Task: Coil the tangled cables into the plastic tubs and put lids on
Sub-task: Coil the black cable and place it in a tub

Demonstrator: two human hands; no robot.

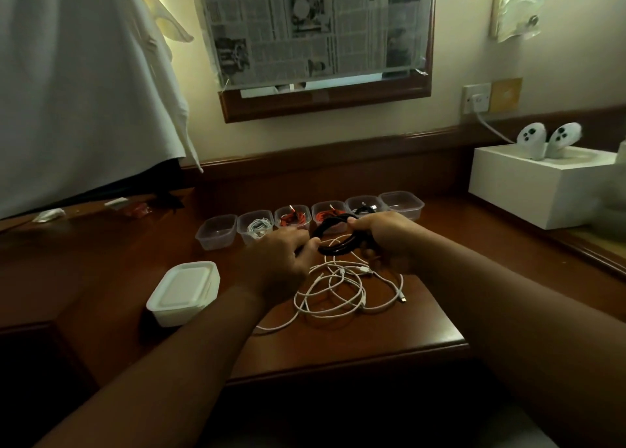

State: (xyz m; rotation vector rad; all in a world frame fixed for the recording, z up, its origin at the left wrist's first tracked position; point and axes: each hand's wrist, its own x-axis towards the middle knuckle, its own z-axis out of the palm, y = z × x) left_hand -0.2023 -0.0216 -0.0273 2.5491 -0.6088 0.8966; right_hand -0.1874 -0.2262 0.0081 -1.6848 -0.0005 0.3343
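Two hands, left (281, 254), right (386, 241), gripping black cable (333, 236) (coiled)

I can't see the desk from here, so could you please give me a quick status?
Left hand and right hand both grip the black cable, mid-coil. White cables tangled on desk. Six tubs unlidded. Nothing in the way.

1. The newspaper (305, 24) taped over the framed mirror (325, 105) carries columns of print and a bold headline along its upper right, but all of it is too blurred and tilted to read.
2. Nothing else in view bears any legible text, label, brand, number or sign.
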